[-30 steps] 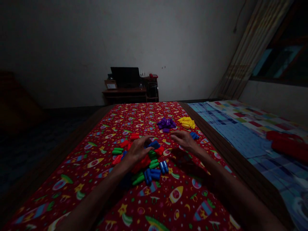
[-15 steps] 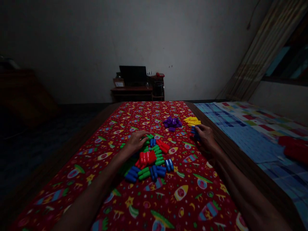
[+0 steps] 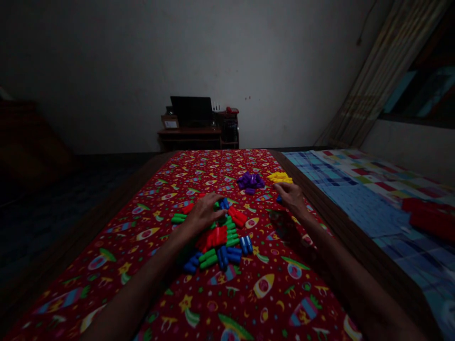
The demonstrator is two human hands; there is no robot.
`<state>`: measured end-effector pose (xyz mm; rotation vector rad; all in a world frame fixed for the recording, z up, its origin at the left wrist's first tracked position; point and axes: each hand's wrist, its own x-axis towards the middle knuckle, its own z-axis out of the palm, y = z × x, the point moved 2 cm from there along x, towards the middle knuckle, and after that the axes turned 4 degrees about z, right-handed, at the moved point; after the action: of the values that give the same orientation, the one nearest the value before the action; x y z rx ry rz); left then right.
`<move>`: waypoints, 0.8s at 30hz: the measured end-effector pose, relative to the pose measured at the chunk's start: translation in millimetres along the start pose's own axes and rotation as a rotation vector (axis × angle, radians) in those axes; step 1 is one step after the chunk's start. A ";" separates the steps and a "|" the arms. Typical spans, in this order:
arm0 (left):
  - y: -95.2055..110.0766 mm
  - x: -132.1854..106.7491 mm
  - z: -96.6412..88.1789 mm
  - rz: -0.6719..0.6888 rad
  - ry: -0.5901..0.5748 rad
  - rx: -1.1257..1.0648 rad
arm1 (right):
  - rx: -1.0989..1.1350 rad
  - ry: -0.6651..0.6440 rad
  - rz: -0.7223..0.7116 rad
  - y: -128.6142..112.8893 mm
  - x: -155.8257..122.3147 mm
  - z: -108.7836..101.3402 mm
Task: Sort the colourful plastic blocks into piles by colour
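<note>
A mixed heap of ribbed plastic blocks in red (image 3: 216, 237), green (image 3: 208, 258) and blue (image 3: 222, 257) lies on the red patterned cloth (image 3: 263, 312). At the heap's far side my left hand (image 3: 204, 213) has its thumb and fingers closed around a blue block (image 3: 223, 203). Farther right, my right hand (image 3: 291, 196) hovers with fingers apart, nothing seen between them. Just below its fingertips sits another blue block (image 3: 279, 199), mostly hidden by the hand. Beyond that hand is a yellow block pile (image 3: 280, 177), with a purple block pile (image 3: 250, 181) to its left.
The cloth covers a long table with dark brown edges (image 3: 355, 241). Against the far wall stands a desk (image 3: 190, 135) with a black monitor (image 3: 192, 111). A bed with a blue checked cover (image 3: 359, 208) runs along the right side.
My left hand has closed on a blue block and raised it slightly. My right hand has come off the blue blocks near the yellow pile and lifted. The view has turned slightly right.
</note>
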<state>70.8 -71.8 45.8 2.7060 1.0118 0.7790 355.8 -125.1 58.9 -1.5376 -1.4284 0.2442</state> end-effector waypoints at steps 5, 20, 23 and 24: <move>46.1 -3.6 5.0 0.156 0.051 -0.198 | 0.263 -0.451 -0.149 -51.5 -40.7 48.2; -9.9 -45.5 -69.7 -0.110 -0.062 -0.117 | -0.211 0.162 0.304 89.0 20.9 -42.0; -25.9 -68.0 -68.2 -0.107 -0.185 -0.091 | -0.339 0.089 0.315 100.7 13.5 -39.5; -29.2 -73.5 -65.5 -0.092 -0.216 -0.085 | -0.362 0.067 0.306 101.5 11.6 -38.6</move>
<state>-26.7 -99.7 62.0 2.5818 1.0193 0.4891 452.1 -116.9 8.0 -2.0437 -1.2265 0.1179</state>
